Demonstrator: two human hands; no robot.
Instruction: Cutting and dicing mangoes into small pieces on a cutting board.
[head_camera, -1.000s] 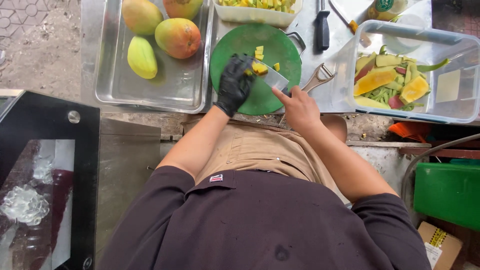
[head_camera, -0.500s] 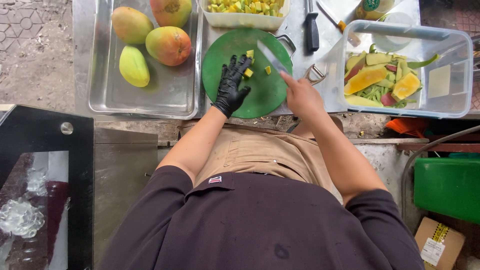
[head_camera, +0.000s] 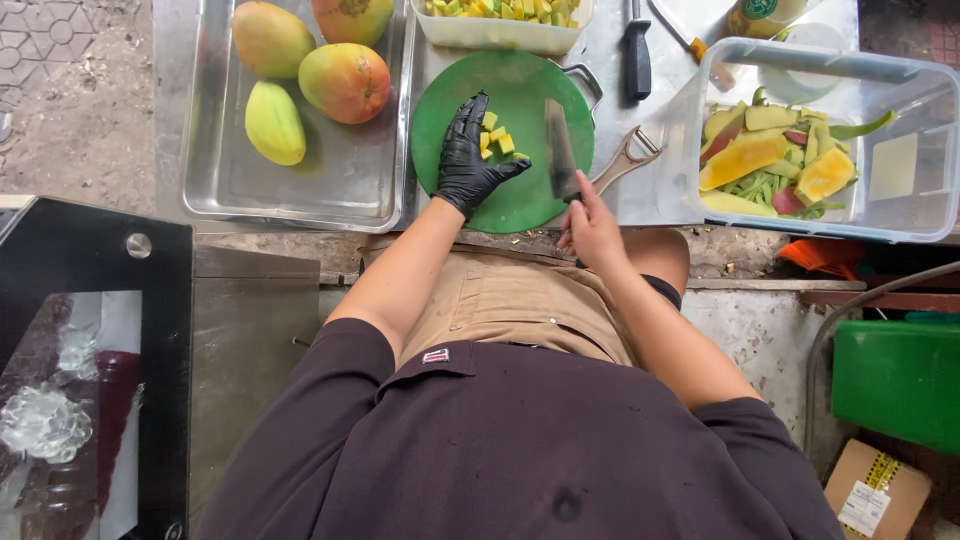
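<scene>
My left hand, in a black glove, rests edge-on upon the round green cutting board, fingers together, cupped beside a small heap of yellow mango cubes. My bare right hand grips the handle of a cleaver, whose blade stands upright on the board just right of the cubes. The cubes lie between the gloved hand and the blade.
A steel tray at the left holds several whole mangoes. A white tub of cut mango sits behind the board. A clear bin of peels stands at right, a peeler and black-handled knife between.
The scattered cubes have been gathered into a heap. The cleaver swung from a slanted position to upright beside them, and my gloved hand turned on edge against the cubes.
</scene>
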